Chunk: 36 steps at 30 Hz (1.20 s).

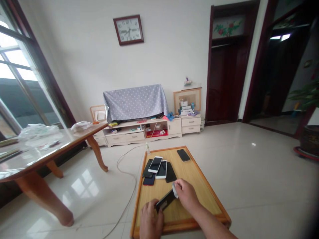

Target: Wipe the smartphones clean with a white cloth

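Low over the near part of a small wooden table [199, 186], my left hand [151, 220] grips the lower end of a dark smartphone [165, 201], which is tilted up to the right. My right hand [185, 196] pinches a small white cloth or tissue [175, 190] against the phone's upper end. Beyond my hands lies a loose pile of several phones, among them a white-framed phone [155, 164] on top, another white phone [161, 170] beside it and a black phone [170, 172]. Apart from these, a dark phone [183, 155] rests near the far right corner.
A small clear bottle [148, 148] stands at the table's far left corner. On the left is a larger table [82, 134] with plastic bags on it. A cable [134, 186] runs across the floor. A low white cabinet [124, 138] lines the wall.
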Tool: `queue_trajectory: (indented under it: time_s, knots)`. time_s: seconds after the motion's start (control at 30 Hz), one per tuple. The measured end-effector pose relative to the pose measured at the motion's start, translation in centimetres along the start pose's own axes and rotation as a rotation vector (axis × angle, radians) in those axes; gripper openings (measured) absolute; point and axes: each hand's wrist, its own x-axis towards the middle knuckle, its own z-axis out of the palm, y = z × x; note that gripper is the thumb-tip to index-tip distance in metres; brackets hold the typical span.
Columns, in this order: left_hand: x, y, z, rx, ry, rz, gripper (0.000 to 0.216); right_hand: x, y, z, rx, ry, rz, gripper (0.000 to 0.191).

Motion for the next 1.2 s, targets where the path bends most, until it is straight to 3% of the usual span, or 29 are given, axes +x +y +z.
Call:
queue_trajectory:
  time_s: [0.2,0.5,0.67,0.8,0.93,1.07,1.2]
  knots:
    - [0.3,-0.2,-0.1,-0.039,-0.009,0.010,0.023,-0.4,-0.7,0.1,-0.072,-0.029,-0.012,0.028]
    - [0.2,-0.6,-0.2,-0.016,-0.111,0.068,0.021,-4.7,-5.5,4.2,-0.118,-0.192,-0.192,0.021]
    - [0.3,-0.2,-0.4,-0.029,-0.074,0.053,0.021,-1.1,-3.1,1.9,-0.215,-0.065,0.034,0.024]
    - [0.4,0.0,-0.6,-0.042,-0.068,0.038,0.020,1.3,-1.1,0.0,-0.256,-0.012,0.088,0.028]
    - [0.5,0.0,-0.6,-0.039,-0.084,0.041,0.020,-0.7,-2.9,1.8,-0.271,-0.032,0.037,0.025]
    - [0.4,-0.3,-0.5,-0.017,-0.100,0.078,0.020,-3.5,-5.3,4.3,-0.230,-0.124,-0.124,0.022]
    - [0.5,-0.4,-0.3,-0.043,-0.089,0.082,0.021,-2.2,-4.1,3.3,-0.255,-0.089,-0.044,0.022]
